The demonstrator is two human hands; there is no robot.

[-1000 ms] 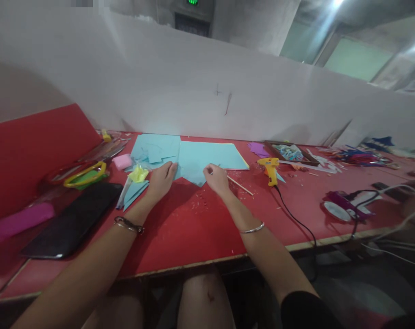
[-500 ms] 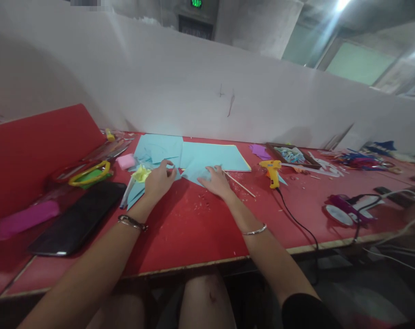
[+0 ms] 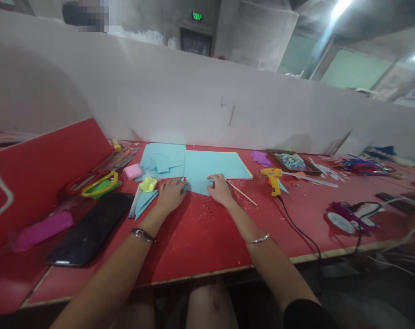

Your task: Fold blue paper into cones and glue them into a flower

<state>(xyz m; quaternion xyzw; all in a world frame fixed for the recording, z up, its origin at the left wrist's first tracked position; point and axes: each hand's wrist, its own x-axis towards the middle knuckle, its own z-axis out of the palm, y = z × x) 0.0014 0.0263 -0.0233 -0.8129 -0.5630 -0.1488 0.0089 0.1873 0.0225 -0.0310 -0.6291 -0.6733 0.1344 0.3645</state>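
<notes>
A small light blue paper sheet (image 3: 198, 185) lies between my hands on the red table, overlapping the front of a larger blue sheet (image 3: 221, 164). My left hand (image 3: 171, 196) rests at its left edge, palm down, fingers stretched forward. At the right edge, my right hand (image 3: 221, 191) touches the paper with its fingers slightly bent and thumb apart. A thin wooden stick (image 3: 242, 193) lies just right of that hand. Left of my left hand are folded blue paper pieces (image 3: 146, 204) and a yellow crumpled wrapper (image 3: 148, 184).
A black tablet-like slab (image 3: 93, 230), yellow-handled scissors (image 3: 99, 183) and a pink block (image 3: 132, 171) lie to the left. On the right are a yellow glue gun (image 3: 273, 180) with its cord, a brown tray (image 3: 293, 162) of small pieces and a purple device (image 3: 351, 218).
My left hand has lowered, its fingers going from curled and raised to stretched out on the paper. My right hand's fingers have drawn closer to the sheet. The view has shifted slightly.
</notes>
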